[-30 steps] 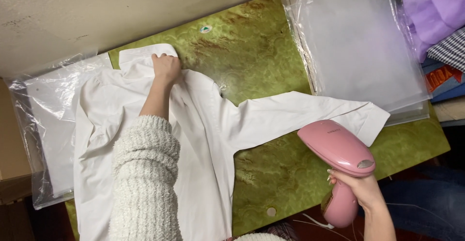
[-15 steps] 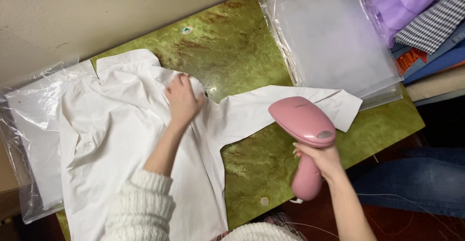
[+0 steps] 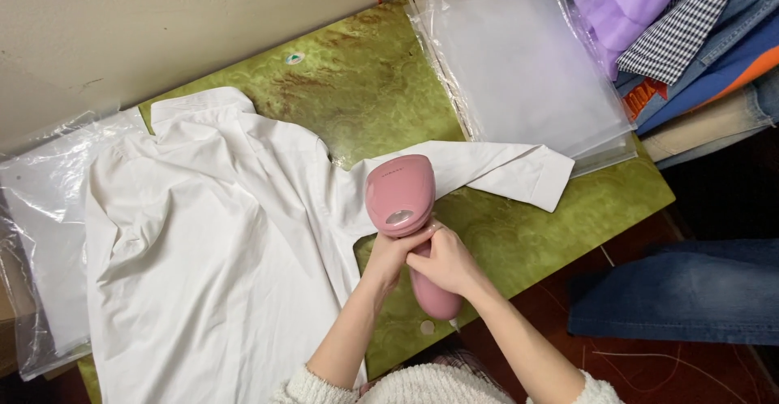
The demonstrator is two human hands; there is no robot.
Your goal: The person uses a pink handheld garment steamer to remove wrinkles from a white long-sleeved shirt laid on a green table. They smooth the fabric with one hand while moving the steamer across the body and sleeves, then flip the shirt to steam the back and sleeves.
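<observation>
Head view. White shirt (image 3: pixel 211 250) lies spread flat on the green tabletop (image 3: pixel 503 242), filling the left and centre of the frame, collar toward the upper left, one sleeve (image 3: pixel 487 169) stretched out toward the right with its cuff ending near the stack of clear plastic bags (image 3: pixel 527 63).

Pink garment steamer (image 3: pixel 402 201) sits at centre frame, head over the spot where the sleeve meets the body of the shirt. Cannot tell whether the head touches the cloth or hangs just above it. No steam visible.

Left hand (image 3: pixel 389 254) and right hand (image 3: pixel 446 262) both on the steamer's handle, just below the head; fingers of both curled closed around it.

Progress, judged: shirt body shows many creases and folds, especially lower left and around the shoulder, so smoothing looks early. Sleeve looks flatter than the body, with a few soft wrinkles. Most of the cloth appears left to do. Shirt is not folded and not bagged.

Shirt's look: plain white, thin woven cloth, rumpled.

Surroundings: another clear bag (image 3: pixel 40 234) under the shirt's left edge; pile of folded clothes (image 3: pixel 698 39) upper right; jeans (image 3: pixel 682 290) on the floor, lower right.
</observation>
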